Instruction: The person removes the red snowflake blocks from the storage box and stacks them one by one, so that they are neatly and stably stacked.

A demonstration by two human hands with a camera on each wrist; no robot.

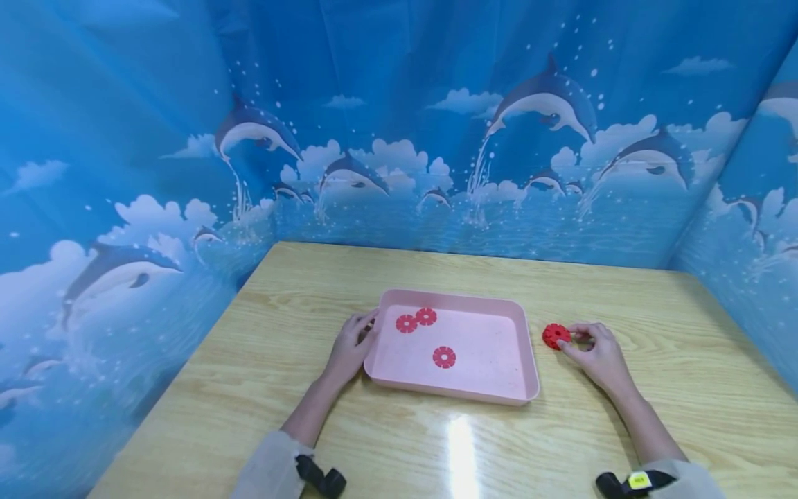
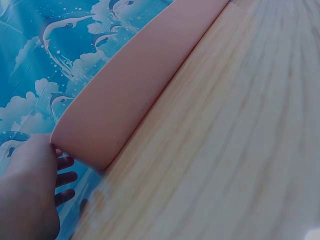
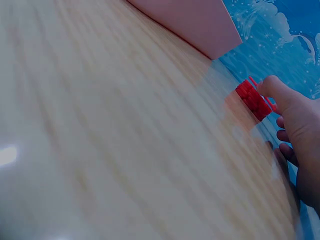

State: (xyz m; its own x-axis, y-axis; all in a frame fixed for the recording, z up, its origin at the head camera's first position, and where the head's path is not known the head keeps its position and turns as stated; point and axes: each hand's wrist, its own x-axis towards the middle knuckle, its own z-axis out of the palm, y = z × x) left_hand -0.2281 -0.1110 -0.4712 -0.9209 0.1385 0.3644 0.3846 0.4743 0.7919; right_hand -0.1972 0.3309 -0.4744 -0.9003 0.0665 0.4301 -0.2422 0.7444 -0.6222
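A shallow pink tray sits on the table, its left rim held by my left hand. In the left wrist view, that hand meets the tray's end, with several fingers curled below the rim. Three red notched discs lie inside the tray: two close together at the back left and one disc near the middle. To the tray's right, a stack of red notched discs stands beside my right hand. In the right wrist view, my thumb and finger pinch a thin disc, tilted off the stack.
The wood-grain table extends around the tray. Behind and beside it hangs a blue curtain printed with dolphins. Black straps with small devices are on both wrists.
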